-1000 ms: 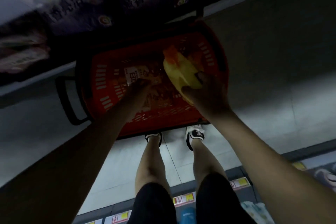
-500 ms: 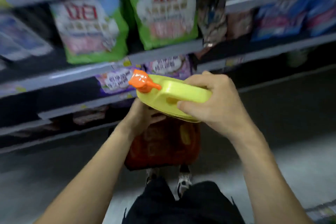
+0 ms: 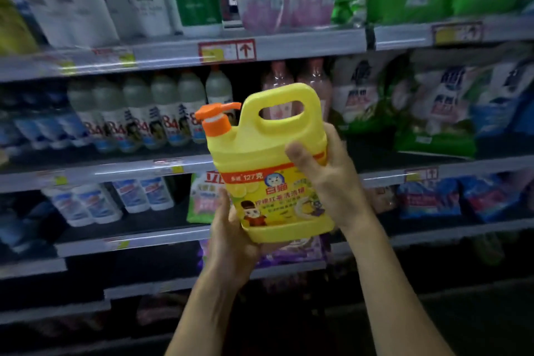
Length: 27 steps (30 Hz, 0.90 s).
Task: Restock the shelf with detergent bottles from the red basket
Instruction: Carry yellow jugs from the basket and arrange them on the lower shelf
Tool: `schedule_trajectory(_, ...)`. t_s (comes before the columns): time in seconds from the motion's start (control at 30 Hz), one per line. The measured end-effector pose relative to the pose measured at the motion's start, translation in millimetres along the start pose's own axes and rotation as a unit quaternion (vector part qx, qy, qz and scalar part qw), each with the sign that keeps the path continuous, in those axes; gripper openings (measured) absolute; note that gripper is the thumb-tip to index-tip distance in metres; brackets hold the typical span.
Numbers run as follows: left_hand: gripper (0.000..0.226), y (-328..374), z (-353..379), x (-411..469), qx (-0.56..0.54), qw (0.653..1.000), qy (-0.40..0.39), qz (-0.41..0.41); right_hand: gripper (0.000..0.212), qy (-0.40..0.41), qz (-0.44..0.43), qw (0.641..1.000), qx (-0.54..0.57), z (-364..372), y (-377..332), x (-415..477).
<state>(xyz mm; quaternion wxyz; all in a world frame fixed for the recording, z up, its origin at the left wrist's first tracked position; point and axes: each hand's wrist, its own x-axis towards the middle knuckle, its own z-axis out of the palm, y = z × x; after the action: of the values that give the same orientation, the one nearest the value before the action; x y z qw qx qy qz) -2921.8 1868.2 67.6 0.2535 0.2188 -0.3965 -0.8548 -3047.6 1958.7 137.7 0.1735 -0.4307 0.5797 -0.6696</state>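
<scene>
Far left, on the middle shelf, a row of white bottles stood packed shoulder to shoulder. No gap showed among them. Anything forced in there would likely topple its neighbours.

The orange pump stuck up from the left shoulder of the yellow detergent bottle, nozzle turned toward the handle. It looked the likeliest part to snag on a shelf lip or a neighbour's neck during placing. A knock might press it down and cause a leak.

The left hand cupped the base, its fingers curled round the lower left corner, apparently taking the weight. If it let go early, the whole load would fall to the upper grip.

The bottle was held in the air before the middle shelves, near upright with a slight tilt, touching no shelf. Pink bottles stood behind it. Whether free room lay beside them could not be told.

The right hand was clamped on the bottle's right side, thumb across the front, fingers wrapped behind out of sight. The handle went unused. A grip on the smooth wall could slip if the bottle was full.

Further right, soft bags leaned at the shelf front, and a passing forearm might drag one off. The red basket was not in view.
</scene>
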Motion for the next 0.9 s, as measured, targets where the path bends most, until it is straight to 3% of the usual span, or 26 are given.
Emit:
schedule_trajectory(0.17, 0.068, 19.8, 2.2, -26.4, 0.132, 0.99, -0.019, 0.046, 0.071, 0.036, -0.006, 0.997, 0.073, 0.0, -0.7, -25.7)
schedule_trajectory(0.33, 0.08, 33.0, 6.9, -22.3, 0.269, 0.955, -0.037, 0.118, 0.062, 0.067, -0.019, 0.987, 0.143, -3.0, -7.5, -37.0)
schedule_trajectory(0.5, 0.071, 42.9, -17.4, -55.4, 0.269, 0.952, -0.031, 0.143, 0.053, 0.046, -0.005, 0.988, 0.146, 28.2, -10.5, -43.3)
schedule_trajectory(0.6, 0.067, 59.2, -47.5, -88.3, 0.271, 0.948, 0.022, 0.168, 0.055, 0.003, 0.012, 0.989, 0.146, 71.1, -14.9, -52.3)
schedule_trajectory(0.73, 0.082, 79.0, -100.8, -136.0, 0.254, 0.947, 0.079, 0.181, 0.061, -0.047, 0.031, 0.989, 0.138, 140.0, -20.4, -64.6)
schedule_trajectory(0.83, 0.065, 103.5, -160.0, -188.5, 0.238, 0.942, 0.126, 0.199, 0.073, -0.117, 0.048, 0.982, 0.142, 219.7, -26.8, -79.5)
schedule_trajectory(0.9, 0.066, 123.4, -203.2, -227.2, 0.223, 0.936, 0.168, 0.214, 0.063, -0.165, 0.052, 0.973, 0.156, 279.8, -30.8, -91.8)
